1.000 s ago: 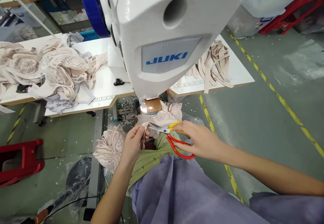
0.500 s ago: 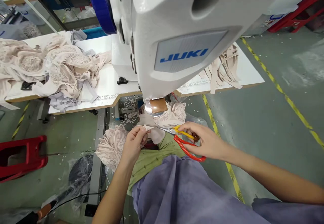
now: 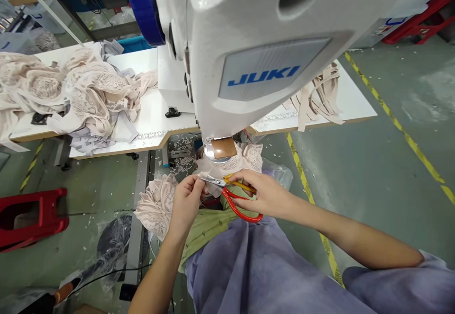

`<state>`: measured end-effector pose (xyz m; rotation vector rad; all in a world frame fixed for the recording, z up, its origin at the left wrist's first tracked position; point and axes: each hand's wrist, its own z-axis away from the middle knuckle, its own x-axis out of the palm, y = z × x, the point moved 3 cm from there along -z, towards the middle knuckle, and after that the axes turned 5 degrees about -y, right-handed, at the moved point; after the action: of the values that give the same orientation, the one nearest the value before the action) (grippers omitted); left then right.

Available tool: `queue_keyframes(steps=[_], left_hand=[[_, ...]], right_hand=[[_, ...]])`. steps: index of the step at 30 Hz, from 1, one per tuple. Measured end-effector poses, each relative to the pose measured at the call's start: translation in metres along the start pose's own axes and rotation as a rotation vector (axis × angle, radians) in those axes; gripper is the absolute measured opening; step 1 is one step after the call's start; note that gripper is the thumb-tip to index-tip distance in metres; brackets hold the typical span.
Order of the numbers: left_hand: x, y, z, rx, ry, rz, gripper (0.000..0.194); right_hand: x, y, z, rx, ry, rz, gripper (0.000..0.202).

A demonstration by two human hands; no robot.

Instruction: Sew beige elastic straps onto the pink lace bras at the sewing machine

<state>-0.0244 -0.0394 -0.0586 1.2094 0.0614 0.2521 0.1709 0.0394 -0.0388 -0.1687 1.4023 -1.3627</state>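
Observation:
In my right hand [image 3: 261, 193] is a pair of scissors [image 3: 236, 206] with one red and one yellow handle, its blades pointing left. The blade tips meet the fabric edge beside my left fingertips; whether they are fully closed is too small to tell. My left hand [image 3: 187, 199] pinches the edge of a beige lace bra [image 3: 245, 157], which hangs under the head of the sewing machine [image 3: 227, 115]. More gathered beige lace [image 3: 156, 205] hangs just left of my left hand.
Beige lace bras [image 3: 95, 91] are heaped on the white table [image 3: 149, 134] at left. Beige straps [image 3: 320, 98] lie on its right part. A red stool [image 3: 35, 217] stands on the floor at left. White scraps litter the floor below the machine.
My right hand has moved left with the scissors, bringing the blades up to my left fingertips. My left hand keeps its pinch in nearly the same place.

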Motion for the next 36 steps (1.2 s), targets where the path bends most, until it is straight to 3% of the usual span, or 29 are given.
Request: queue_keyframes(steps=[8,12,14,17,19,20,21,23,25,26,27,29,31,32,34,35,36], left_hand=[[-0.003,-0.009,0.001,-0.003,0.07,0.028,0.033],[0.0,-0.01,0.003,-0.025,0.084,0.228,0.037],[0.003,-0.009,0.003,-0.038,0.071,0.317,0.036],[0.008,-0.002,0.003,-0.065,0.055,0.362,0.033],[0.013,0.006,0.002,-0.1,0.008,0.35,0.031],[0.017,0.01,0.002,-0.132,-0.04,0.336,0.03],[0.021,0.015,0.001,-0.174,-0.111,0.311,0.029],[0.031,0.024,0.001,-0.273,-0.293,0.225,0.025],[0.035,0.029,0.002,-0.354,-0.444,0.068,0.024],[0.034,0.03,0.002,-0.344,-0.46,-0.044,0.025],[0.03,0.03,0.001,-0.286,-0.407,-0.167,0.026],[0.019,0.025,0.002,-0.071,-0.138,-0.386,0.026],[0.014,0.009,0.007,0.13,0.134,-0.444,0.032],[0.018,-0.004,0.01,0.161,0.167,-0.389,0.038],[0.042,-0.038,0.013,0.061,-0.045,-0.171,0.054],[0.06,-0.053,0.014,-0.012,-0.203,-0.056,0.068],[0.075,-0.064,0.016,-0.049,-0.265,0.003,0.079]], right_hand=[[-0.002,0.008,0.01,0.055,-0.028,-0.041,0.031],[-0.04,0.03,0.023,0.176,0.035,0.053,0.034],[-0.075,0.045,0.022,0.24,0.124,0.232,0.036],[-0.117,0.053,0.015,0.234,0.379,0.607,0.038],[-0.12,0.042,0.01,0.11,0.572,0.724,0.041],[-0.11,0.033,0.007,-0.004,0.595,0.719,0.041],[-0.095,0.022,0.004,-0.131,0.562,0.68,0.041],[-0.051,0.002,-0.006,-0.421,0.248,0.586,0.034],[-0.015,-0.009,-0.015,-0.556,0.028,0.522,0.026],[-0.005,-0.009,-0.02,-0.56,-0.026,0.493,0.026],[-0.002,-0.005,-0.024,-0.518,-0.031,0.462,0.026],[-0.012,0.009,-0.029,-0.333,0.053,0.369,0.024],[-0.032,0.028,-0.028,-0.096,0.237,0.194,0.021],[-0.04,0.035,-0.025,0.003,0.316,0.053,0.022],[-0.043,0.044,-0.02,0.132,0.374,-0.366,0.03],[-0.038,0.044,-0.019,0.17,0.36,-0.62,0.033],[-0.029,0.041,-0.017,0.197,0.328,-0.876,0.035]])
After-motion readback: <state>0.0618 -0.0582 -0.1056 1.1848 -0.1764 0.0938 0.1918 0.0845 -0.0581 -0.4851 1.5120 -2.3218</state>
